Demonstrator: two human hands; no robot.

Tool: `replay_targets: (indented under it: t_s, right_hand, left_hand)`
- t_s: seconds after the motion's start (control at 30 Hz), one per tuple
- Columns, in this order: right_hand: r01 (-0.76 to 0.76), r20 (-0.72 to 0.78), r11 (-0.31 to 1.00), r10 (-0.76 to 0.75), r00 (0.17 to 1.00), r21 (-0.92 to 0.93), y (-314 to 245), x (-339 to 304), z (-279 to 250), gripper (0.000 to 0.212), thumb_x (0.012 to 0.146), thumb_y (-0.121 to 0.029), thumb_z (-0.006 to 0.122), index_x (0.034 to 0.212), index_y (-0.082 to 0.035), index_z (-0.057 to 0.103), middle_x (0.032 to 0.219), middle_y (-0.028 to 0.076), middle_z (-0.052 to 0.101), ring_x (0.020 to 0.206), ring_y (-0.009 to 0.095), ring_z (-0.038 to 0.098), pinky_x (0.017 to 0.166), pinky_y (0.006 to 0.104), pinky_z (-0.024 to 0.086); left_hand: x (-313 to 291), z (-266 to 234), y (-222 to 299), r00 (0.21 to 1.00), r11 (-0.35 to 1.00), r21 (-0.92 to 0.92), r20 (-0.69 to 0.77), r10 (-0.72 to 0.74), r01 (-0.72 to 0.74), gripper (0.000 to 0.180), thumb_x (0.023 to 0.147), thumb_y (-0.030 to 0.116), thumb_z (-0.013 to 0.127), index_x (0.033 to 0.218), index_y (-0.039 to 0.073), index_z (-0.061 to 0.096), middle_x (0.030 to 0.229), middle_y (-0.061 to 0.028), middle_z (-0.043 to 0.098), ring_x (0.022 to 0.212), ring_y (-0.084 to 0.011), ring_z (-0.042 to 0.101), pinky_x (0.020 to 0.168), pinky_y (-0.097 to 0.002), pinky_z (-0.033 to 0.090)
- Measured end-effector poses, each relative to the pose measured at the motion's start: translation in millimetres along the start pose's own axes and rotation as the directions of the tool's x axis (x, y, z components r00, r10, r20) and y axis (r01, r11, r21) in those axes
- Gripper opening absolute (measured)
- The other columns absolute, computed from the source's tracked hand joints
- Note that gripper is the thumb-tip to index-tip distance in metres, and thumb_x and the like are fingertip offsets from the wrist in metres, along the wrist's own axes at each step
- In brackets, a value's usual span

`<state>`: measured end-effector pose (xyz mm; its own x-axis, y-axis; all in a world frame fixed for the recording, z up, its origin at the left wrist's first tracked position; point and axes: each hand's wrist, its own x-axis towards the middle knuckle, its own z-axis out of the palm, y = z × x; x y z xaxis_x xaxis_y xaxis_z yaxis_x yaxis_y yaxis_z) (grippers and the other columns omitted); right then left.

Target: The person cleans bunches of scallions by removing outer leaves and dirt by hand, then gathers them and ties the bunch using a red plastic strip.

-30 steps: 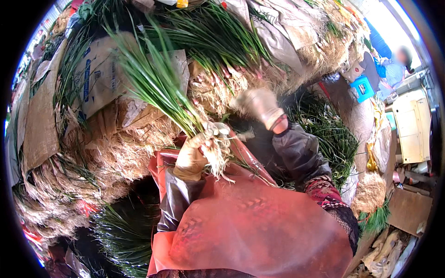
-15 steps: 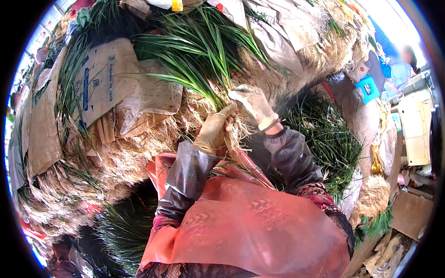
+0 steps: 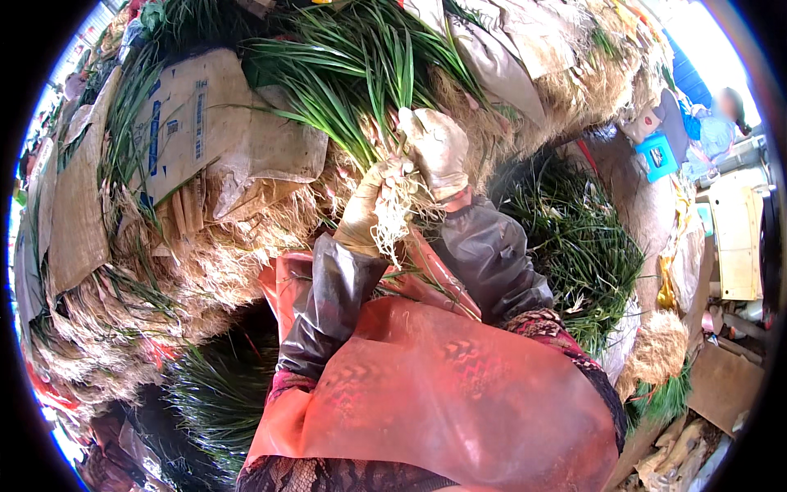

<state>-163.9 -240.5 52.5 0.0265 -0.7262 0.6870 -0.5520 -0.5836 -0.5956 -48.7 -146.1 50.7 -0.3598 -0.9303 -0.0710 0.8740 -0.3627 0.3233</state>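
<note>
Gripping a leafy bunch of long green stalks with pale stringy roots (image 3: 357, 144), the cream-gloved left hand (image 3: 373, 197) holds it just beyond the glossy red plastic apron (image 3: 443, 377). The cream-gloved right hand (image 3: 436, 152) curls beside the stems; whether it grips any, I cannot tell.

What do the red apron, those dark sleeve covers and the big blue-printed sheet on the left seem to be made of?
The apron looks like smooth plastic or vinyl: it has a soft sheen. The sleeve covers seem thin plastic or coated fabric, given their shiny wrinkles. The printed sheet is probably matte cardboard: tan, flat and stiff-looking.
</note>
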Motion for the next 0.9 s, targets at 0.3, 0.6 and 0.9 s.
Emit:
replay_targets:
  t_s: [0.3,0.6,0.9]
  right_hand:
    - [-0.769,0.507,0.212,0.642,0.575,0.603,23.7,31.4,-10.2,0.02,0.091,-0.025,0.055,0.085,-0.009,0.063,0.087,0.01,0.069,0.053,0.009,0.055,0.052,0.0242,0.048]
    - [-0.763,0.717,0.426,0.304,0.627,0.487,-14.7,-16.9,1.2,0.028,0.09,-0.031,0.057,0.086,-0.005,0.067,0.067,0.001,0.061,0.053,0.008,0.05,0.057,0.0212,0.041]
    - [-0.883,0.874,0.279,0.208,0.439,0.377,-44.8,-26.0,-2.3,0.025,0.092,-0.023,0.057,0.107,-0.003,0.062,0.081,0.001,0.064,0.065,0.006,0.056,0.056,0.0173,0.041]
  left_hand:
    - [-28.7,-9.6,-1.6,0.978,0.975,-0.114,0.061,0.201,-0.193,0.029,0.085,0.017,0.056,0.109,0.0,0.054,0.092,-0.0075,0.06,0.082,-0.0171,0.06,0.072,-0.0299,0.053]
    - [-49.5,-18.7,11.2,0.989,1.0,-0.02,-0.144,0.021,-0.024,0.035,0.09,0.016,0.059,0.119,-0.003,0.053,0.084,-0.0019,0.061,0.069,-0.0066,0.058,0.063,-0.019,0.051]
    - [-61.9,-1.2,13.4,0.989,0.994,0.04,-0.1,0.106,-0.102,0.021,0.088,0.02,0.061,0.1,0.004,0.059,0.088,-0.009,0.064,0.071,-0.0179,0.059,0.065,-0.0257,0.052]
